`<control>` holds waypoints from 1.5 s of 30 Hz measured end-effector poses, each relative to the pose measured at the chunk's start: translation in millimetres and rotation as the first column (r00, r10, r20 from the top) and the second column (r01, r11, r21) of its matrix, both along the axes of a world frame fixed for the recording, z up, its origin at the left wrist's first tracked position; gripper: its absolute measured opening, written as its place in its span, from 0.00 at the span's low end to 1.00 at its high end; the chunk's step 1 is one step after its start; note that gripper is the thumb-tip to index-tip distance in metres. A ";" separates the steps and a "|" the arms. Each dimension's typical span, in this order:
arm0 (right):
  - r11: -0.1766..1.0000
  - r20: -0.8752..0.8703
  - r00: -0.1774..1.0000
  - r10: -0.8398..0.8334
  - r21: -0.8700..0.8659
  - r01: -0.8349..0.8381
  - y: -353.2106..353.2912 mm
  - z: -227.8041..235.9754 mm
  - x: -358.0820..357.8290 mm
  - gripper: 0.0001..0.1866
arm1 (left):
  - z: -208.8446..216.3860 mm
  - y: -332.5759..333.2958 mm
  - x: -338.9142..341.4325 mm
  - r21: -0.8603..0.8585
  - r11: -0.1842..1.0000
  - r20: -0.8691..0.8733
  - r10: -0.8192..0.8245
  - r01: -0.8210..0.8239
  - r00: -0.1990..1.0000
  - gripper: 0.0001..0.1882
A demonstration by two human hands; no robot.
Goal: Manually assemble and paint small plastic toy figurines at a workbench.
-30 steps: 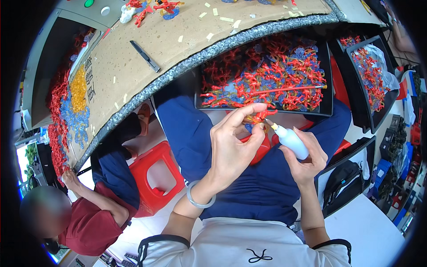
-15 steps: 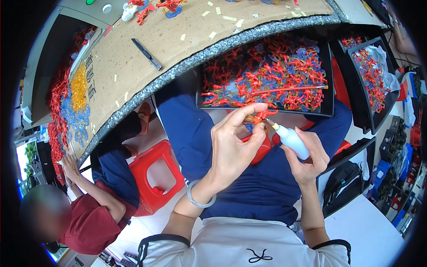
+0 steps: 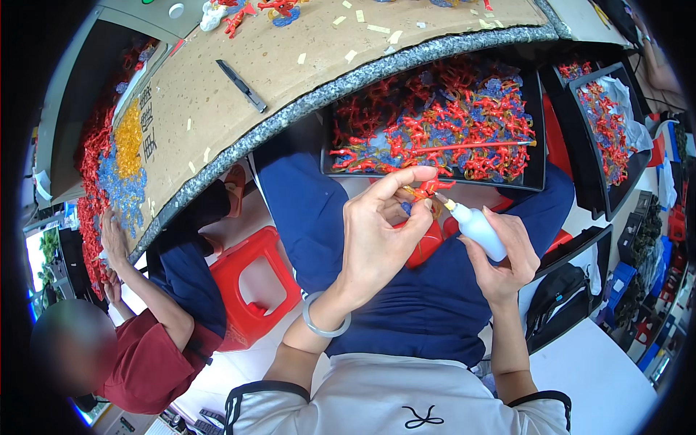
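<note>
My left hand pinches a small red plastic figurine between thumb and fingertips, and bits of translucent yellow and blue show by it. In my right hand is a white squeeze bottle, tilted toward the figurine. Its narrow nozzle has a yellow collar and reaches the figurine's lower right side; whether the tip touches is too small to tell. Just beyond my hands, a black tray holds many red, blue and yellow figurines. A thin red stick lies across them.
On the brown-topped table lie a utility knife, paper scraps and several figurines. Piles of yellow, blue and red pieces line its left end, where a co-worker's hand reaches. Another tray stands right; a red stool stands left.
My hands and the bottle have barely moved, with the nozzle still at the figurine. At the left, the co-worker's nearer hand has moved up along the piles.
</note>
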State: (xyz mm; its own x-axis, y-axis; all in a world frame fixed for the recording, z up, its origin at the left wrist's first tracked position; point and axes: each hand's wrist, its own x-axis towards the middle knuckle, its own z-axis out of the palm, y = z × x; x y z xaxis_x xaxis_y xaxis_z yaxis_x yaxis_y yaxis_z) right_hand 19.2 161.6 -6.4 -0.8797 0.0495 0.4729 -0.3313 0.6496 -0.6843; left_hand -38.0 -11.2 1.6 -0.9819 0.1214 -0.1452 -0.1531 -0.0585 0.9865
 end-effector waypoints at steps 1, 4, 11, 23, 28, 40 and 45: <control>1.000 -0.012 1.000 -0.005 -0.005 0.005 -0.2 -0.6 -1.1 0.24 | 0.7 -0.4 -0.5 0.014 1.000 0.015 -0.005 0.005 1.000 0.18; 1.000 -0.018 1.000 -0.010 -0.009 0.009 -0.9 -0.4 -1.2 0.24 | 1.5 -0.9 -0.8 0.033 0.999 0.032 -0.007 0.006 0.999 0.18; 0.999 0.008 1.000 -0.022 -0.048 0.022 -2.3 1.1 -0.2 0.24 | -0.1 -3.4 -0.9 -0.027 1.000 0.010 0.001 -0.001 1.000 0.18; 1.000 0.007 1.000 -0.004 -0.026 0.005 -3.3 0.3 -0.7 0.24 | 4.2 -3.5 0.1 -0.078 0.996 -0.011 -0.036 0.035 0.999 0.17; 0.999 0.004 1.000 0.000 -0.033 0.000 -2.9 -0.7 -1.2 0.24 | 3.6 -3.6 -0.5 -0.077 0.996 -0.001 -0.035 0.035 0.999 0.17; 1.000 -0.020 1.000 -0.003 0.003 0.003 -3.7 1.5 -1.8 0.24 | 3.0 -5.0 -0.5 -0.074 0.997 -0.001 -0.002 0.002 1.000 0.18; 1.000 -0.015 1.000 -0.008 0.001 0.008 -5.3 1.8 -0.6 0.24 | 2.2 -4.6 -0.3 -0.063 0.998 -0.002 0.012 -0.012 1.000 0.18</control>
